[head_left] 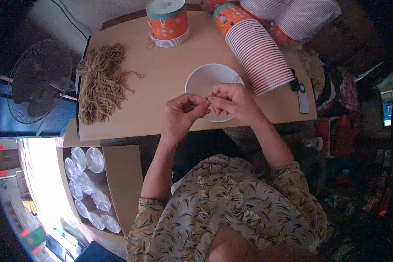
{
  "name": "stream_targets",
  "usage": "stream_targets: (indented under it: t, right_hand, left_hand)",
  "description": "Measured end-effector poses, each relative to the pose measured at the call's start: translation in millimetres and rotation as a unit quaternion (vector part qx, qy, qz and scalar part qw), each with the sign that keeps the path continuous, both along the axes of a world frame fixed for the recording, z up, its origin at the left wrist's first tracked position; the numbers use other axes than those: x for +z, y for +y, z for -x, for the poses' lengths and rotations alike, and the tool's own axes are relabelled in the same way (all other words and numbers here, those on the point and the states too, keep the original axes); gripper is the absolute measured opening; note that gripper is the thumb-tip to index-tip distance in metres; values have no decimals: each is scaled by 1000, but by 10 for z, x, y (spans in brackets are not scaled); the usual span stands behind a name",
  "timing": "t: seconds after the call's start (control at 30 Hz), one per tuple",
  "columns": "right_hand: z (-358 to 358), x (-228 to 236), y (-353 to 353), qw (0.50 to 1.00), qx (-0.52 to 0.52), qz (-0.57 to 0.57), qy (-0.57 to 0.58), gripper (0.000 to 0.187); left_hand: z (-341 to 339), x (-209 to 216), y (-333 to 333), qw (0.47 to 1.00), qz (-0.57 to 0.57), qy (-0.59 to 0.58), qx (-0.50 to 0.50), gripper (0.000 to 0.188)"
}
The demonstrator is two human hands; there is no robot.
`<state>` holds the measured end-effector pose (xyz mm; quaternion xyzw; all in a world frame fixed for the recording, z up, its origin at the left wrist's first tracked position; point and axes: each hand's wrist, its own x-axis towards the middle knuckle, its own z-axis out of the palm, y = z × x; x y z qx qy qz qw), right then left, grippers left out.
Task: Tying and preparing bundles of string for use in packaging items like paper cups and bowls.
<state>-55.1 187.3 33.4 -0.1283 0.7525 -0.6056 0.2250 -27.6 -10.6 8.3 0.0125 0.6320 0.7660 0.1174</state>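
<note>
My left hand [182, 114] and my right hand [235, 103] meet over the near part of a round white paper bucket [201, 78], seen from above with its mouth up. Thumb and fingers of each hand are pinched together, the fingertips almost touching. What lies between them is too small to make out. A thin cord-like strand [236, 80] shows inside the bucket by its right wall. To the right of the bucket lies a long nested stack of orange-patterned paper buckets [260, 56] with white rims.
A bundle of brown twine lengths [102, 83] lies at the table's left. An upside-down bucket stack [168, 24] stands at the back. Plastic-wrapped stacks [305, 19] fill the far right. Left are a fan [41, 81] and a carton [124, 174] of clear-wrapped round items.
</note>
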Motion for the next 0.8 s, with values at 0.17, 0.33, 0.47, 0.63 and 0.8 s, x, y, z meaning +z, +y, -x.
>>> stream_targets:
  t: [0.17, 0.33, 0.47, 0.63, 0.8]
  right_hand:
    - [32, 37, 24, 999, 43, 14, -7, 10]
    - [85, -9, 57, 996, 90, 22, 3, 5]
    - [79, -28, 53, 995, 79, 46, -31, 6]
    - [82, -47, 78, 996, 40, 60, -50, 8]
    - [102, -38, 72, 995, 76, 41, -40, 10]
  left_hand:
    - [-13, -34, -2, 1000, 2, 15, 7, 7]
    - [8, -38, -21, 1000, 7, 25, -13, 7]
    - [11, -31, -32, 999, -11, 39, -23, 7]
    - [4, -6, -25, 998, -50, -6, -21, 7]
    - [7, -68, -15, 999, -36, 14, -17, 6]
